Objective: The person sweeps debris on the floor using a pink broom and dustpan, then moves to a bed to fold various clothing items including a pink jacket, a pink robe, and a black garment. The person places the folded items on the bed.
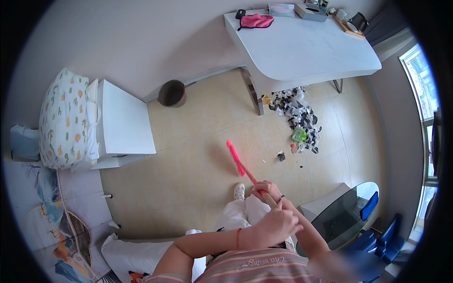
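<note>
A pink broom (236,159) slants down in front of me, its bright pink head above or on the tiled floor; which of the two I cannot tell. My right hand (266,191), with a dark band at its wrist, is closed around the lower part of the handle. Higher up, at the beige end, my left hand (277,225) wears a red string and wraps the handle. To the right of the broom head, a heap of black and white scraps (299,115) lies partly under the table, with a green piece (298,136) among it.
A white table (306,52) on metal legs holds a pink cloth (256,21), a tissue box and a kettle. A dark bin (172,93) stands by the wall. At left is a white cabinet (125,118) beside patterned bedding; at right, a glass-topped table (337,221) and blue chairs.
</note>
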Available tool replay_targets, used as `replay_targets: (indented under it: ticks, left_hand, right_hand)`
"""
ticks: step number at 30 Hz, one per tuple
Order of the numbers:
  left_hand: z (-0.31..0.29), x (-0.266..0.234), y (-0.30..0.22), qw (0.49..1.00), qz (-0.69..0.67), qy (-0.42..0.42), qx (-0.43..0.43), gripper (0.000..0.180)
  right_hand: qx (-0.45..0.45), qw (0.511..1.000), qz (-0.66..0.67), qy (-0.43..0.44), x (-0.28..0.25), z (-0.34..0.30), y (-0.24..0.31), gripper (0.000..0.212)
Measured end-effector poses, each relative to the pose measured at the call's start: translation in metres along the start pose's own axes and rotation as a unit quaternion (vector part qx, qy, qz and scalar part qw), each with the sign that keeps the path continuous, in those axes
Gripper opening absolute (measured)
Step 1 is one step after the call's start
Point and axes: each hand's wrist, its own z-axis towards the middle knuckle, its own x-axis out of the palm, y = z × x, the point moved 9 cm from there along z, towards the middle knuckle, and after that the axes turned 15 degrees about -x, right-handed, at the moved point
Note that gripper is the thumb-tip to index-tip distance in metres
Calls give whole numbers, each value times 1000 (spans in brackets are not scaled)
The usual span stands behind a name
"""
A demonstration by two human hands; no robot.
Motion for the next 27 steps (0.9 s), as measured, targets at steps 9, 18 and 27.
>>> replay_targets:
  ticks: [9, 18, 27]
  left_hand:
    - [49, 22, 72, 927, -299, -196, -115, 22]
    - [152, 51, 65, 908, -371, -183, -67, 22]
    - [168, 30, -94, 993, -102, -30, 55, 35]
  right_hand:
    - [56, 983, -54, 167, -32, -67, -126, 27]
    - [242, 956, -138, 95, -162, -101, -223, 21]
    - [99, 978, -125, 137, -242, -132, -79, 23]
